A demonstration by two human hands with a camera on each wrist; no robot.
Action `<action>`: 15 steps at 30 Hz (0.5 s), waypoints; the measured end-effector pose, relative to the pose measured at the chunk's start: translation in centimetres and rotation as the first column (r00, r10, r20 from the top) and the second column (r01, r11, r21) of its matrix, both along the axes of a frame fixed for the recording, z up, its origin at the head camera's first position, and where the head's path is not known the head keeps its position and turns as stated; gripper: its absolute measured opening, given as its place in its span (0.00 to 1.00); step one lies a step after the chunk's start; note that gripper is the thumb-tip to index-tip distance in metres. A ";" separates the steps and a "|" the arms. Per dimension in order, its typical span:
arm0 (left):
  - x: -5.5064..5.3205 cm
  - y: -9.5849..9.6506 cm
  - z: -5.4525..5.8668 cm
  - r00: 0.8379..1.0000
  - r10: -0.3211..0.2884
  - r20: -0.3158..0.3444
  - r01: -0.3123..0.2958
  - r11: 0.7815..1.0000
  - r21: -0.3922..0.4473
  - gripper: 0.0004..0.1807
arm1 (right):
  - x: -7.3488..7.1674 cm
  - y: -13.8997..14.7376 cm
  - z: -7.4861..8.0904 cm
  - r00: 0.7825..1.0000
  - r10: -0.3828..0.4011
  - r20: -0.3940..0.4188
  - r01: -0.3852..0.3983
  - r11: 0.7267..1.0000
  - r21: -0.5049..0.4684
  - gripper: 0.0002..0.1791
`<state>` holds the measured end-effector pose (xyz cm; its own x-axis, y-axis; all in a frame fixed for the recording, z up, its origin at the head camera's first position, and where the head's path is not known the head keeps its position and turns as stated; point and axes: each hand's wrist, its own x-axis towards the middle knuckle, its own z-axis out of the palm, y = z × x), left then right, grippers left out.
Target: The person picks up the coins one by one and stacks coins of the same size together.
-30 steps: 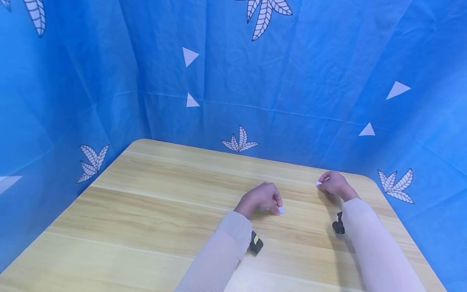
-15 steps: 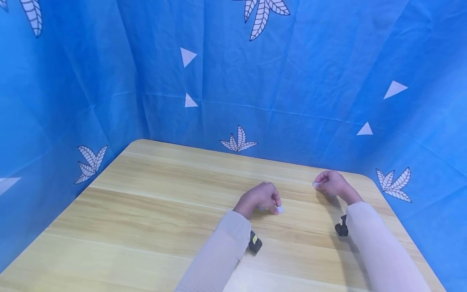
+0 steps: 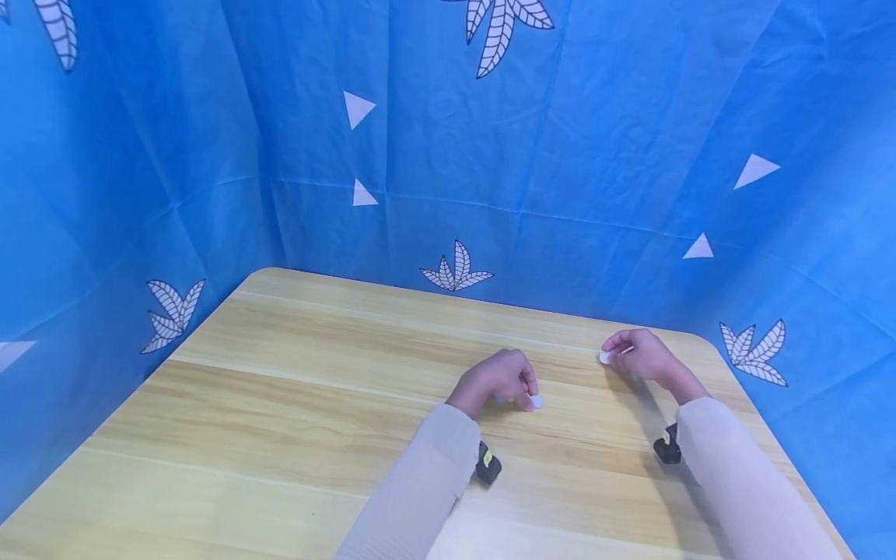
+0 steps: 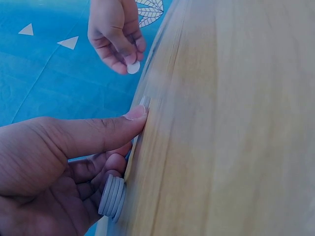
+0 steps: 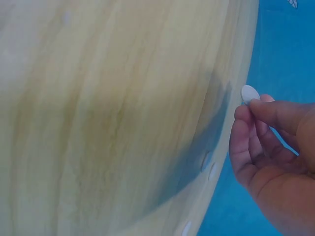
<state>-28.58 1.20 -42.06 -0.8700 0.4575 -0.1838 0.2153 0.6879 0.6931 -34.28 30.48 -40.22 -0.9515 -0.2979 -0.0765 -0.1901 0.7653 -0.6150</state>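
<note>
My right hand (image 3: 640, 356) pinches a small white round disc (image 5: 250, 92) between thumb and fingers, held up over the far right part of the table. Lower and to the left, my left hand (image 3: 497, 381) is down close to the tabletop, thumb and fingers pinching another white disc (image 3: 536, 401) at their tips. In the left wrist view a short stack of pale discs (image 4: 112, 197) stands on the table beside the curled fingers of that hand; from the head view the hand mostly hides it.
Light wood-grain table (image 3: 280, 404) with rounded far corners, enclosed by a blue patterned curtain (image 3: 455, 140). In the right wrist view pale flat discs (image 5: 212, 171) show on the tabletop near its edge. A black wrist camera (image 3: 667, 445) hangs below the right sleeve.
My right hand has shifted slightly nearer with its disc, while its wrist and sleeve swing to the right. The left hand stays in place. The head view has turned a little.
</note>
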 end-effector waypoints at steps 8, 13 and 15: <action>0.0 -0.2 0.1 1.000 -0.002 0.003 0.002 1.000 0.005 0.09 | 1.0 -0.2 0.5 0.997 0.055 -0.049 -0.053 0.998 0.027 0.10; 0.0 -0.1 0.2 1.000 0.000 0.009 0.000 1.000 0.006 0.09 | 1.8 -0.4 0.7 0.992 0.099 -0.079 -0.096 0.994 0.048 0.11; 0.0 -0.1 0.2 1.000 -0.002 0.010 0.002 1.000 0.007 0.09 | 2.2 -0.5 0.8 0.990 0.113 -0.085 -0.109 0.993 0.052 0.11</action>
<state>-28.54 1.12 -41.88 -0.8673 0.4604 -0.1893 0.2094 0.6824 0.7004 -32.05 29.93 -39.39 -0.9164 -0.4000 -0.0112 -0.3269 0.7643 -0.5558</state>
